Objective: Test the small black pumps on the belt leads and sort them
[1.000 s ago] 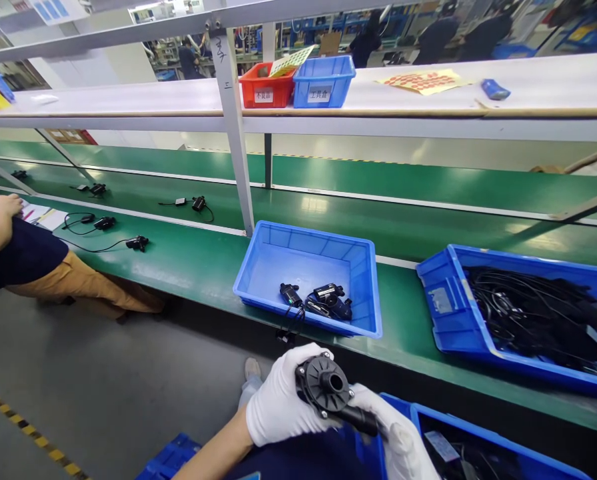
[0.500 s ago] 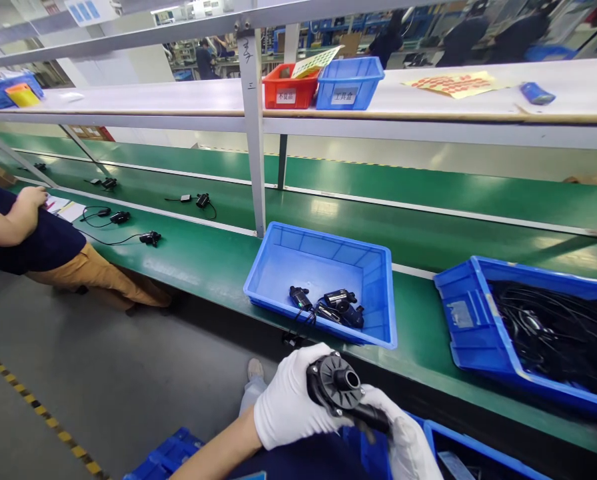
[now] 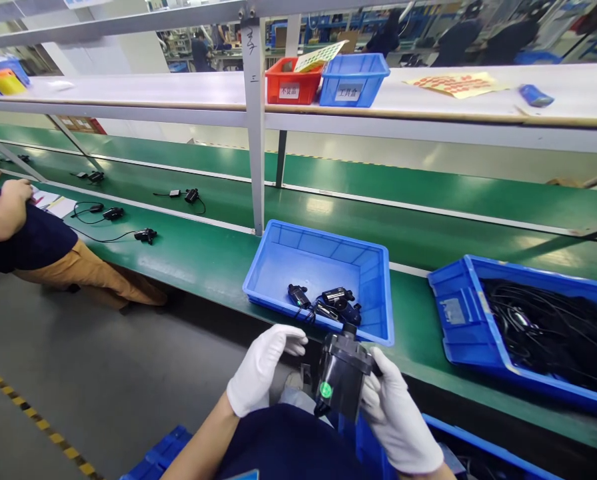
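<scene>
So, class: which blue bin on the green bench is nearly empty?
The left blue bin, by the grey post: only a few black parts lie at its front. The right bin is piled with black cables.

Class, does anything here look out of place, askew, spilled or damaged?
Nothing visibly spilled or damaged. A dotted sheet leans askew across the red bin on the shelf; black cables lie tangled in the right blue bin.
</scene>
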Demonstrator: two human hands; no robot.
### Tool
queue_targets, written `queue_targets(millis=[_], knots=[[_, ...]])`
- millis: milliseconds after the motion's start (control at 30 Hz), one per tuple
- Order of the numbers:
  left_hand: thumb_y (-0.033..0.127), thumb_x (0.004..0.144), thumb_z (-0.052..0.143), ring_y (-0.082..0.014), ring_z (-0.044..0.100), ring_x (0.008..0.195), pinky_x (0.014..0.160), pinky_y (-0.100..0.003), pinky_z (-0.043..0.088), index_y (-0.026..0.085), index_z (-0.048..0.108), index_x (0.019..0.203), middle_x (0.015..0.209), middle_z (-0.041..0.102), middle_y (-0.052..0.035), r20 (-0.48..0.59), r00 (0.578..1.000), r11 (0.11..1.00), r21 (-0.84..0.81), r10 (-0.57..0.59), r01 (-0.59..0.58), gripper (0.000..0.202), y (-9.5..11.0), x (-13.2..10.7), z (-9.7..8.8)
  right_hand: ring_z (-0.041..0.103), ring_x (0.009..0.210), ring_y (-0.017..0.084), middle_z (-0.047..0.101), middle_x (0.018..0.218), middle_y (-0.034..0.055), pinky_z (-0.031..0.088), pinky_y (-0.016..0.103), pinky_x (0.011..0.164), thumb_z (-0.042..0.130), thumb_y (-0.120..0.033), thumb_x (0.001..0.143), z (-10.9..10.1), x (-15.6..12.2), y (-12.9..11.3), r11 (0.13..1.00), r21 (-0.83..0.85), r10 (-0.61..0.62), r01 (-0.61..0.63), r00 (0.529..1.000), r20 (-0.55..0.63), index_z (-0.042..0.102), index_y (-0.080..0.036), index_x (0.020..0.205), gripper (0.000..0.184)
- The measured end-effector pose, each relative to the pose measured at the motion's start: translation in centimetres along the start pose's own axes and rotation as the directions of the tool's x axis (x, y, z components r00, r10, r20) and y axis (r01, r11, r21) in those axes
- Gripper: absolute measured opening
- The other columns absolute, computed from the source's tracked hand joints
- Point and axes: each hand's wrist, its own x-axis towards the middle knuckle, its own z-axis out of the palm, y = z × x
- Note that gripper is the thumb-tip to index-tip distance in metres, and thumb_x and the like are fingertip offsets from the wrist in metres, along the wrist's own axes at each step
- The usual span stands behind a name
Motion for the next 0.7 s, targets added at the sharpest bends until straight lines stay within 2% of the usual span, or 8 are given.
queue_targets(millis=[67, 133, 200, 267, 367, 500, 600, 700], knots=[[0.061, 0.103, 0.046, -0.0257, 0.069, 0.106, 0.102, -0.043, 0.052, 0.016, 0.069, 0.122, 0.119, 0.072, -0.013, -0.01, 1.0, 0.999, 0.049, 0.009, -0.009, 0.053, 0.1, -0.3, 0.6, 0.017, 0.039, 0.003, 0.023, 0.045, -0.0117, 0.021, 0.014, 0.033, 0.08, -0.083, 0.06, 0.3, 0.2, -0.3, 0.999, 0.02, 0.046, -0.045, 0.997, -0.06, 0.033, -0.022, 0.055, 0.077], [0.062, 0.089, 0.07, -0.03, 0.065, 0.119, 0.109, -0.046, 0.048, 0.019, 0.061, 0.136, 0.133, 0.066, -0.0137, -0.031, 0.999, 0.998, 0.056, -0.025, 0.026, 0.064, 0.2, -0.5, 1.7, 0.027, 0.041, 0.005, 0.033, 0.047, -0.0083, 0.029, 0.016, 0.037, 0.075, -0.081, 0.071, 0.8, 0.0, -0.4, 0.994, -0.105, -0.047, 0.04, 0.997, -0.068, 0.041, -0.021, 0.056, 0.07], [0.056, 0.071, 0.09, -0.0326, 0.059, 0.129, 0.115, -0.047, 0.043, 0.022, 0.044, 0.153, 0.141, 0.063, -0.0136, -0.06, 0.993, 0.995, -0.018, -0.101, 0.1, 0.099, 0.2, -0.5, 2.6, 0.04, 0.044, 0.009, 0.046, 0.049, -0.0031, 0.039, 0.02, 0.042, 0.065, -0.083, 0.079, 1.4, -0.5, -0.4, 0.939, -0.293, -0.18, 0.18, 0.983, 0.026, 0.049, -0.021, 0.058, 0.068], [0.051, 0.069, 0.093, -0.0308, 0.061, 0.128, 0.115, -0.047, 0.042, 0.024, 0.029, 0.161, 0.14, 0.064, -0.0132, -0.029, 0.986, 0.973, -0.168, -0.167, 0.16, 0.116, -0.1, -0.1, 2.9, 0.051, 0.048, 0.014, 0.056, 0.053, 0.0013, 0.047, 0.024, 0.048, 0.052, -0.088, 0.083, 1.8, -1.2, -0.4, 0.846, -0.426, -0.262, 0.322, 0.945, 0.195, 0.057, -0.021, 0.062, 0.071], [0.068, 0.081, 0.076, -0.0249, 0.071, 0.095, 0.091, -0.041, 0.054, 0.02, 0.041, 0.155, 0.125, 0.071, -0.0148, 0.207, 0.959, 0.838, -0.474, -0.192, 0.27, 0.096, -1.4, 0.8, 2.1, 0.057, 0.051, 0.016, 0.061, 0.058, 0.0031, 0.05, 0.026, 0.05, 0.039, -0.083, 0.094, 1.7, -2.5, -1.0, 0.751, -0.467, -0.319, 0.466, 0.876, 0.361, 0.062, -0.022, 0.066, 0.071], [0.091, 0.076, 0.058, -0.0148, 0.062, 0.065, 0.059, -0.027, 0.047, 0.018, 0.062, 0.139, 0.107, 0.074, -0.0144, 0.375, 0.911, 0.553, -0.729, -0.171, 0.403, 0.096, -3.1, 1.7, 1.3, 0.06, 0.051, 0.017, 0.063, 0.059, 0.0033, 0.051, 0.025, 0.049, 0.045, -0.063, 0.103, 0.1, -3.6, -2.2, 0.708, -0.499, -0.391, 0.5, 0.866, 0.312, 0.062, -0.023, 0.063, 0.059], [0.089, 0.072, 0.066, -0.0179, 0.066, 0.08, 0.075, -0.033, 0.054, 0.021, 0.065, 0.136, 0.104, 0.074, -0.0105, 0.297, 0.937, 0.473, -0.809, -0.184, 0.349, 0.094, -3.0, 1.8, 1.8, 0.063, 0.051, 0.018, 0.067, 0.059, 0.0019, 0.054, 0.025, 0.05, 0.047, -0.054, 0.103, -0.7, -3.2, -2.0, 0.645, -0.588, -0.41, 0.488, 0.87, 0.273, 0.066, -0.024, 0.065, 0.052], [0.089, 0.073, 0.064, -0.0324, 0.067, 0.115, 0.103, -0.053, 0.05, 0.021, 0.06, 0.143, 0.116, 0.073, -0.0137, 0.212, 0.968, 0.57, -0.783, -0.133, 0.25, 0.097, -1.7, 1.3, 2.7, 0.075, 0.067, 0.023, 0.08, 0.08, 0.0018, 0.061, 0.028, 0.06, 0.068, -0.048, 0.09, 0.8, -2.2, -0.6, 0.486, -0.723, -0.427, 0.492, 0.855, 0.295, 0.076, -0.027, 0.087, 0.022]])
